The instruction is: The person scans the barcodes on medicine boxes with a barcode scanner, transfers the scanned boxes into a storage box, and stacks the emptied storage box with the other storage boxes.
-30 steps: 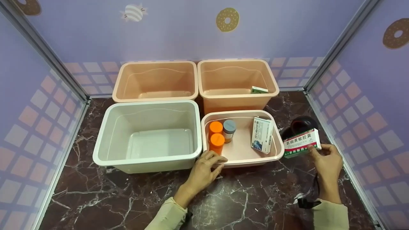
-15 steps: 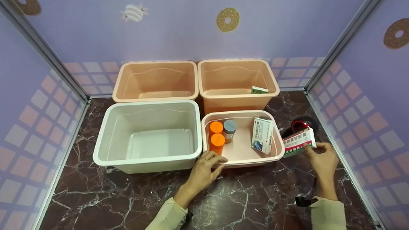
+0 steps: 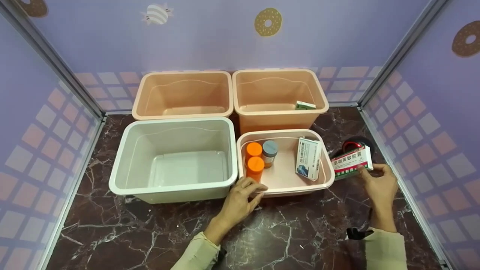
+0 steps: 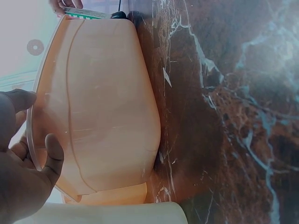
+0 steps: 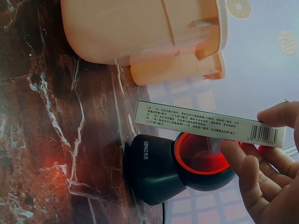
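Pale yellow-green sleeves (image 3: 385,252) ended in plain cuffs (image 3: 209,240); a small black fitting (image 3: 358,233) jutted beside the right, a dark piece (image 3: 222,255) showed at the left.

The medicine carton (image 3: 350,161) is white with dark lettering, a red band and a green band, and the barcode scanner (image 5: 154,170) is black with a glowing red ring. The small bin (image 3: 281,179) is pale pink, the large bin (image 3: 180,195) pale grey-green, the rear bins (image 3: 277,120) peach, and the bottle caps (image 3: 255,163) orange or grey. White veins marble the dark brown surface (image 3: 277,240); lilac walls (image 3: 210,37) carry pink-and-white tile squares and brown doughnuts.
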Motion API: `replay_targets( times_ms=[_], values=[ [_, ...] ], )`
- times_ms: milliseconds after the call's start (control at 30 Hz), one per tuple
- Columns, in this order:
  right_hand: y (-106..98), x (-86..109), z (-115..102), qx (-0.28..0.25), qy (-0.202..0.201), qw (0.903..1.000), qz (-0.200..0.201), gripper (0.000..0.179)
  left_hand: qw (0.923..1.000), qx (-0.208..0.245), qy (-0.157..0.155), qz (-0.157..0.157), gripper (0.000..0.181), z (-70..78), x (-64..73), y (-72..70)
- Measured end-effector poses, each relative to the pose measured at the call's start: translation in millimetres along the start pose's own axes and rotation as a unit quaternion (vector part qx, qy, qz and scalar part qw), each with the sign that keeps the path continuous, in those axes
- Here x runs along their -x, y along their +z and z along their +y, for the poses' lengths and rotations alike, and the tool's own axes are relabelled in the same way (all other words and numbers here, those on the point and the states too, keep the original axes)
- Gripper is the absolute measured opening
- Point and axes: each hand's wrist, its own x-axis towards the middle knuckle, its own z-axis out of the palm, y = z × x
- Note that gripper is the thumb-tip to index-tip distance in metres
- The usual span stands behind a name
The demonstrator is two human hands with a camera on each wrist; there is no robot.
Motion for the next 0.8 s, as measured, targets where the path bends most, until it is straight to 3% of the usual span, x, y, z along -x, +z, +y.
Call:
replay_targets(
  times_ms=[600, 800],
  values=[
    [-8.6, 1.8, -3.9, 0.003, 0.010, 0.9994, 0.034, 0.046, 0.9999, -0.001, -0.010, -0.012, 0.016, -0.8, 0.2, 1.4],
    [-10.7, 1.9, -4.0, 0.000, -0.004, 0.9991, 0.043, 0.046, 0.9998, -0.008, -0.015, -0.014, 0.015, 0.4, -0.2, 0.4]
  ],
)
